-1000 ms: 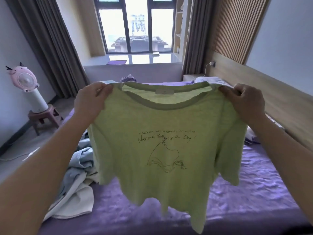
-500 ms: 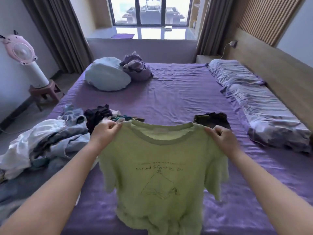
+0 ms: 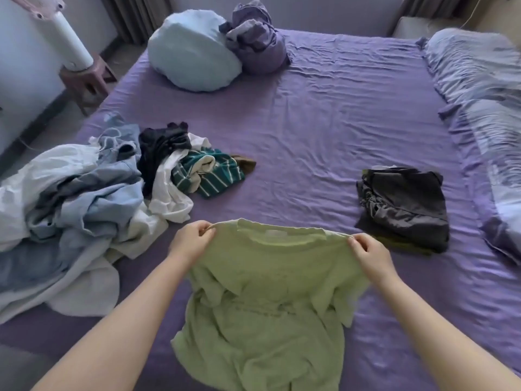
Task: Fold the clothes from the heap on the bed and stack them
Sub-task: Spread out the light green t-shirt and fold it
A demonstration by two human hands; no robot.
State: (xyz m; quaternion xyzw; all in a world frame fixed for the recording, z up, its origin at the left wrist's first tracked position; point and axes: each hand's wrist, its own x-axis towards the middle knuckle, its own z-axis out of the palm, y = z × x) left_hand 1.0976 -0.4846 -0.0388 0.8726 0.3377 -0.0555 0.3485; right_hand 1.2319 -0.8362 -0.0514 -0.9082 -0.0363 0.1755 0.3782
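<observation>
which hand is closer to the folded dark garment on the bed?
Right. The right hand pinches the green T-shirt shoulder just below-left of the folded dark garment. The left hand holds the other shoulder, farther off, beside the heap.

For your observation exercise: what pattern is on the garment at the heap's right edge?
Teal with white stripes: the striped garment, clearest in the head view.

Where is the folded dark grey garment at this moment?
In the head view, the dark grey garment lies on the purple sheet, to the right, just beyond the right hand.
</observation>
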